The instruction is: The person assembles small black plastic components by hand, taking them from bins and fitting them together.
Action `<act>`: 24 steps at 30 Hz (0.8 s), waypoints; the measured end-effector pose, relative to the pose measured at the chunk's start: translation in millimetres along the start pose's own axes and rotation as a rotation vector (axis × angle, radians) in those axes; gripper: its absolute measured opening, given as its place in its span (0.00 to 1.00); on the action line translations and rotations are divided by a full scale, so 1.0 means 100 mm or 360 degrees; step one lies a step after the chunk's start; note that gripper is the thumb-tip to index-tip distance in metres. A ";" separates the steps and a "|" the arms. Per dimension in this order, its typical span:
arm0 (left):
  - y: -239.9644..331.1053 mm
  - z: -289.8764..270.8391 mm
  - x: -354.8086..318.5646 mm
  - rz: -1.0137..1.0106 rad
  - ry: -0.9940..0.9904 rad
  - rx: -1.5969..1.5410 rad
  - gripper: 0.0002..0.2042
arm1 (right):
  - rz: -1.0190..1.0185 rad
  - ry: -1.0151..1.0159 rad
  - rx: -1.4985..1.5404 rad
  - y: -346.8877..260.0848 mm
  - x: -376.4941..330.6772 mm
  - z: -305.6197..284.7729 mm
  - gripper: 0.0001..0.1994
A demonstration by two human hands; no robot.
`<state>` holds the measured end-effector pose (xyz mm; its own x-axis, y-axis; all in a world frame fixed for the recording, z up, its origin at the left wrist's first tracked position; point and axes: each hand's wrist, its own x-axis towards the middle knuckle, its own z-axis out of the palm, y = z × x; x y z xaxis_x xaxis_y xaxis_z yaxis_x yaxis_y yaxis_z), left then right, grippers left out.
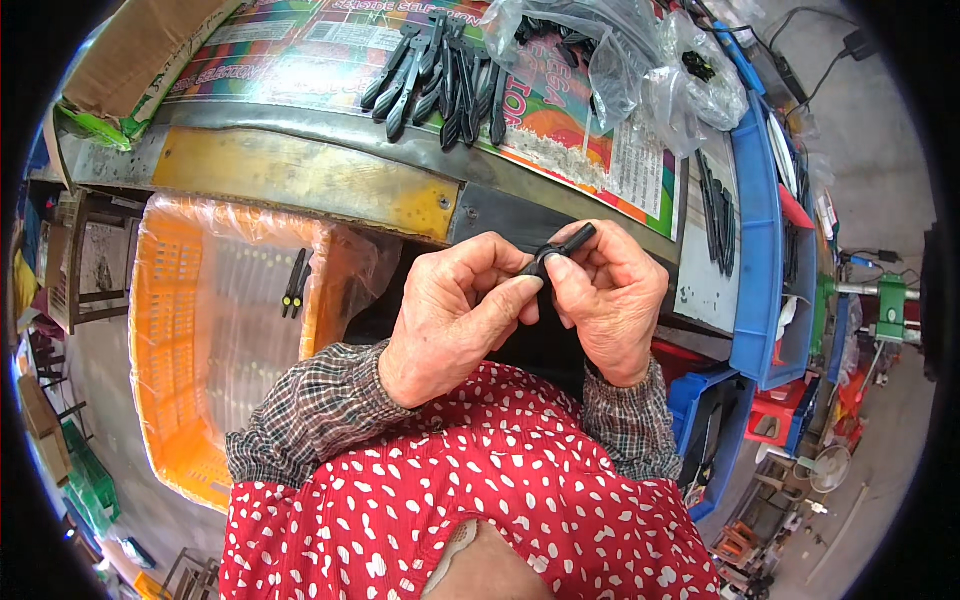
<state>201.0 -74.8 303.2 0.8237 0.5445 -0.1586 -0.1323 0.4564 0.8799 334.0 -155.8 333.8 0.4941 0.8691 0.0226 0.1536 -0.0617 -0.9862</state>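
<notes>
In front of my chest I hold a small black rod-shaped part (574, 240) with a ring-like section near its middle. My left hand (455, 315) is closed, its thumb and fingertips pinching the lower left end. My right hand (612, 300) is closed too, thumb against the ring, and the rod's other end sticks up past its fingers. The fingertips cover much of the part, so its full shape is hidden. Beyond my hands, a pile of black textured handles (440, 85) lies on the printed sheet covering the workbench (290, 90).
On my left stands an orange crate (165, 330) lined with clear plastic, two black handles (296, 284) inside. Clear bags (625, 70) of black parts lie at the bench's far right. Blue trays (760, 250) line the right side. A cardboard box (150, 50) sits far left.
</notes>
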 end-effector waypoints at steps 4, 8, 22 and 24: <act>0.03 -0.02 0.01 0.0000 -0.0029 -0.0057 0.05 | 0.0127 -0.0062 0.0156 -0.03 0.02 -0.04 0.06; 0.07 -0.03 0.01 -0.0032 -0.0087 -0.0064 0.05 | 0.0034 -0.0061 0.0232 -0.01 0.05 -0.12 0.09; 0.11 0.07 0.04 0.0471 0.0055 0.0777 0.13 | -0.0086 0.0054 0.0312 -0.02 0.05 -0.12 0.06; 0.12 0.09 0.02 0.0767 0.0147 0.1146 0.19 | -0.0091 0.0089 0.0326 0.02 0.03 -0.09 0.05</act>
<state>205.7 -74.4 317.1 0.7155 0.6330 0.2956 -0.0481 -0.3775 0.9248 344.0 -157.5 333.6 0.5372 0.8394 0.0830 0.0084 0.0931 -0.9956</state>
